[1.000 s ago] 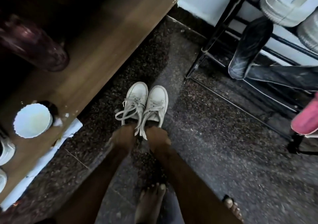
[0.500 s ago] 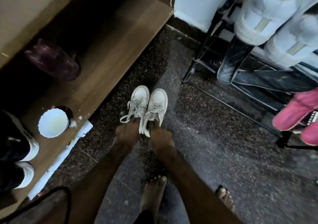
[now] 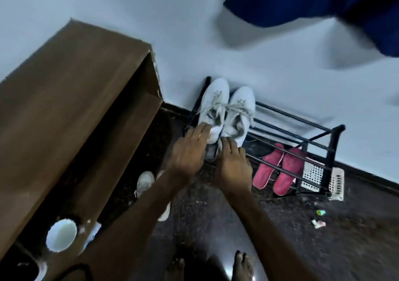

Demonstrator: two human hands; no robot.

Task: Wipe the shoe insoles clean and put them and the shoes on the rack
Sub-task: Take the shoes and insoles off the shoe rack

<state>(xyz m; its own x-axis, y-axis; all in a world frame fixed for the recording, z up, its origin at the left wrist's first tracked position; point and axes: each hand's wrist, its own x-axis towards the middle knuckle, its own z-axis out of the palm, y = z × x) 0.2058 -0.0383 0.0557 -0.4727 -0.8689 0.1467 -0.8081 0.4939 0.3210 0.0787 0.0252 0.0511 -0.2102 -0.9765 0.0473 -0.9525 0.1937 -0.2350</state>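
The pair of white shoes sits side by side on the top bars of the black rack, just right of the frame's centre, toes pointing up toward the pale wall and heels toward the person. Canvas or soft leather trainers like these look light and floppy at the upper, firmer at the sole and heel cup; the loose laces can snag on the bars, so the heel counter or the sole edge seems the best place to take hold, not the tongue.

The left hand lies flat and spread, fingers extended, its fingertips touching the heel opening of the left-hand shoe. The right hand is likewise open and gripping nothing, its fingertips at the heel of the right-hand shoe. Both hands are just below the shoes in the frame. The frame is blurred, so I cannot tell whether the insoles are inside the shoes or elsewhere.

Lower on the rack, to the right, lie two pink slippers, with a white basket beside them. At the left stands a brown shelf unit, a white cup on its lower board and another white shoe on the dark floor beside it.
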